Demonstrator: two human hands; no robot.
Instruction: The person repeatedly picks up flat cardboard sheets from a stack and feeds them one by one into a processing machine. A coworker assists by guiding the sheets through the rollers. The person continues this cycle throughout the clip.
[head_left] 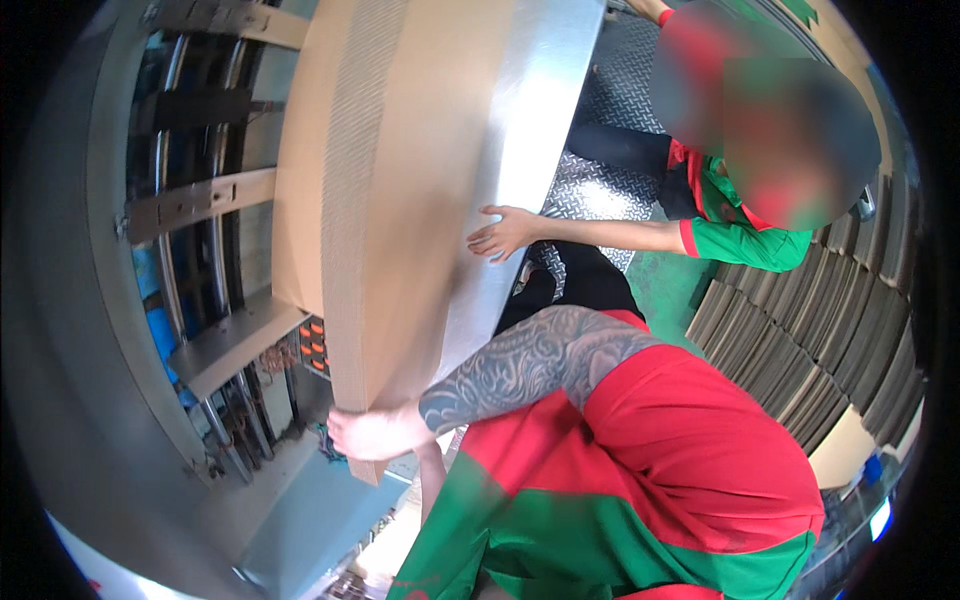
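A long tan cardboard sheet point(425, 160), its corrugated edge strip point(355, 180) showing, rests along a shiny metal table point(525, 110). My right hand point(375, 435), at the end of a tattooed forearm, is closed round the near end of the cardboard, its fingers bent over the corrugated edge. Part of my left forearm point(431, 472) shows just below my right wrist. My left hand is hidden behind the right hand and the board. Across the table, a co-worker's hand point(505, 234) is spread over the metal surface beside the cardboard.
To the left stands a machine frame with metal bars point(205, 200) and upright rods. Orange-marked buttons point(313, 343) sit below the cardboard. The co-worker point(740, 210) stands at the upper right, on tread plate flooring point(600, 195). Stacked cardboard point(790, 350) lies at the right.
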